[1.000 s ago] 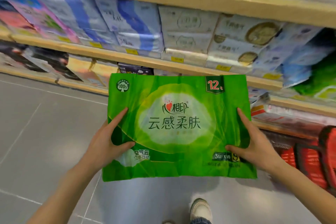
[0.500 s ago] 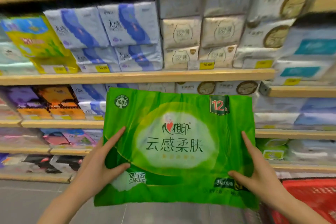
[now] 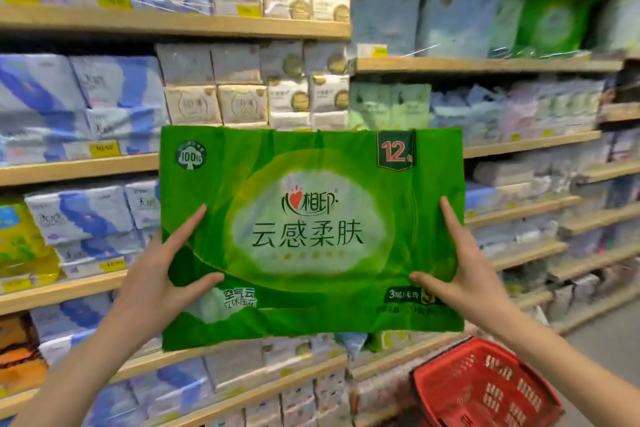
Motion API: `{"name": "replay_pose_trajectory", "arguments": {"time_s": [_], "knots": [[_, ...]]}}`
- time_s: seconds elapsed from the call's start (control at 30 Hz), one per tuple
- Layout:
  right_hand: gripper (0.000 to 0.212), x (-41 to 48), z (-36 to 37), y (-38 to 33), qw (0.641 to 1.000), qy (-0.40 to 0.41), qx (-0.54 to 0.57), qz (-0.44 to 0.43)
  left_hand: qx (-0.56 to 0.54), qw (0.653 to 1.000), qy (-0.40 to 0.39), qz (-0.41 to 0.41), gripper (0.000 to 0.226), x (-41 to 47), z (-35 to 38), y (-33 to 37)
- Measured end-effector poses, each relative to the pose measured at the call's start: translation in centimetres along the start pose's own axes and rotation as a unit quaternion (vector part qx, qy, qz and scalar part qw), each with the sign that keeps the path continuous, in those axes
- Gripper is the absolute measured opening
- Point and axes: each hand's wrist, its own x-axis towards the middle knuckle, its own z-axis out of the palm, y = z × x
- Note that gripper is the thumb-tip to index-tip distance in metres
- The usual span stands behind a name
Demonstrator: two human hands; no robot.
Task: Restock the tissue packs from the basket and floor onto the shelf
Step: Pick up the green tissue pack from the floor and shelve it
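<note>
A large green tissue pack (image 3: 311, 184), marked 12 in its top right corner, is held flat and upright in front of the shelves. My left hand (image 3: 162, 274) grips its left edge, thumb across the front. My right hand (image 3: 464, 274) grips its right edge the same way. Behind the pack stand wooden shelves (image 3: 173, 24) full of tissue packs. A matching green pack (image 3: 554, 24) sits on an upper shelf at the right. A red basket (image 3: 485, 388) stands low at the right, below my right forearm.
White and blue packs (image 3: 83, 94) fill the left shelves, cream packs (image 3: 242, 100) the middle, pale green ones (image 3: 388, 104) to the right. Yellow price tags (image 3: 104, 149) line the shelf edges. Grey floor (image 3: 609, 340) shows at the far right.
The green pack has been lifted from above the floor to chest height in front of the shelves. The view has risen and swung right, showing upper shelves. Both hands keep their grip.
</note>
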Motion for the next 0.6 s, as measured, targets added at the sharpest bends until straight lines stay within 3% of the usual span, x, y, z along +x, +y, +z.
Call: {"name": "replay_pose_trajectory", "arguments": {"time_s": [0.3,0.6], "knots": [[0.112,0.0,-14.5,-1.7,0.99,0.1,-0.095,0.018,-0.07,0.992,0.019,0.099,0.091,7.1,3.0,9.4],[0.11,-2.2,-27.0,3.3,0.962,0.19,-0.187,0.064,-0.201,0.965,0.001,0.166,0.091,12.3,12.4,21.2]]}}
